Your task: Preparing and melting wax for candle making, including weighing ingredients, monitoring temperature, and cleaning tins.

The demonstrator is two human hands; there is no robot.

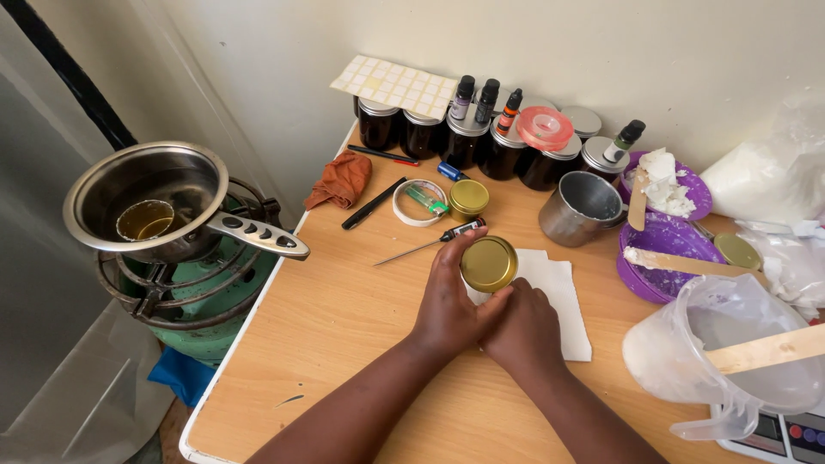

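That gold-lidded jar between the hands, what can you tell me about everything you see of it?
The gold-lidded jar is small and round, seen almost from above, so its shiny, metallic-looking lid hides most of the body. The lid is on and looks flat, with a raised rim. It stands upright on a white paper towel on the wooden table. The left hand cups its left side, and the right hand touches it from below, thumb against its near edge. A probe thermometer lies just behind it.

A wooden tabletop with a white edge is set against a plain cream wall. Translucent plastic sheeting is hung beyond its left edge.
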